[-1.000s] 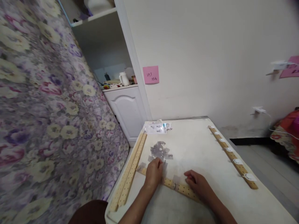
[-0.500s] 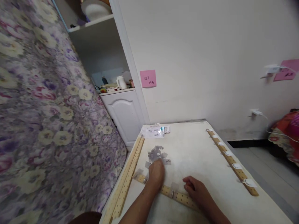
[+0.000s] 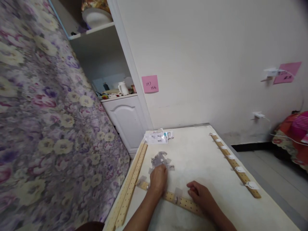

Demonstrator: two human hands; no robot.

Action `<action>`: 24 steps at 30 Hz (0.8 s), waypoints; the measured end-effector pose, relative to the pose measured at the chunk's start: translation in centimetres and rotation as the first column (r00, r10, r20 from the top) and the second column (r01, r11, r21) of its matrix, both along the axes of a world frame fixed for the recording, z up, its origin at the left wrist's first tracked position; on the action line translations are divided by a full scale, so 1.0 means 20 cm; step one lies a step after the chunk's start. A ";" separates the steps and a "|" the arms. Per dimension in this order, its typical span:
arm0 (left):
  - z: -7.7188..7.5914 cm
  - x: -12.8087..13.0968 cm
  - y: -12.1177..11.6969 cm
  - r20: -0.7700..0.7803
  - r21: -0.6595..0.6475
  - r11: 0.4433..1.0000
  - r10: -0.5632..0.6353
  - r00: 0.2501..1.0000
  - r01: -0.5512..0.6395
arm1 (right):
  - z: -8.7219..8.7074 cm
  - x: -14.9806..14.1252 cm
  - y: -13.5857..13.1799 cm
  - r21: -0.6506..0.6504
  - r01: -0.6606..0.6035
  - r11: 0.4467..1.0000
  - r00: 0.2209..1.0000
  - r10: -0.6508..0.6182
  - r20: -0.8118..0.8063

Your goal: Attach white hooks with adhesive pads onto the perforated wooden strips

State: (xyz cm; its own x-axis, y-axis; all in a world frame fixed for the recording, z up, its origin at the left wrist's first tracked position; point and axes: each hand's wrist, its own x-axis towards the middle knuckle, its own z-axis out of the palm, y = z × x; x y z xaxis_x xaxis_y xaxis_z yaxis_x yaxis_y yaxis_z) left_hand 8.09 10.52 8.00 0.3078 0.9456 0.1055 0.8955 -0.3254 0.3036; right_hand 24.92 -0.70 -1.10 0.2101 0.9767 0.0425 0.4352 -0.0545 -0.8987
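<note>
My left hand point(image 3: 158, 180) reaches over the near edge of a pile of small clear plastic bags with metal bits inside point(image 3: 158, 159). Its fingers are closed and point away from me, so whatever is in them is hidden. Below it a perforated wooden strip point(image 3: 185, 203) lies slantwise across the table, with small clear bags point(image 3: 178, 195) attached along it. At the strip's right part rests my right hand point(image 3: 201, 195), fingers loosely bent and apart from the thumb, with nothing visible in them.
Two more perforated strips point(image 3: 132, 189) lie along the table's left edge. A darker strip with white round tags point(image 3: 237, 163) runs along the right edge. Printed packets point(image 3: 156, 138) lie at the back left corner. A flowered curtain point(image 3: 60, 128) hangs on the left.
The view has shifted a little. My left hand has moved slightly forward, to the near edge of the bag pile. My right hand stays at the strip.
</note>
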 end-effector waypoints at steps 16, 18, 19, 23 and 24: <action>0.30 0.08 -0.48 -0.240 0.032 0.625 -0.753 0.613 0.780 | 0.26 0.01 -0.07 0.049 -0.068 0.996 0.821 0.084 -0.565; 0.27 0.08 -0.49 -0.293 0.029 0.596 -0.762 0.577 0.803 | 0.26 0.00 -0.07 0.032 -0.093 0.995 0.830 0.095 -0.550; 0.26 0.08 -0.49 -0.304 0.026 0.594 -0.762 0.572 0.804 | 0.26 0.00 -0.07 0.018 -0.110 0.994 0.830 0.102 -0.548; 0.21 0.05 -0.50 -0.206 0.022 0.654 -0.737 0.643 0.756 | 0.25 -0.01 -0.08 0.019 -0.146 0.989 0.826 0.132 -0.548; 0.21 0.04 -0.51 -0.157 0.022 0.684 -0.718 0.678 0.729 | 0.25 0.00 -0.08 0.038 -0.134 0.990 0.833 0.134 -0.537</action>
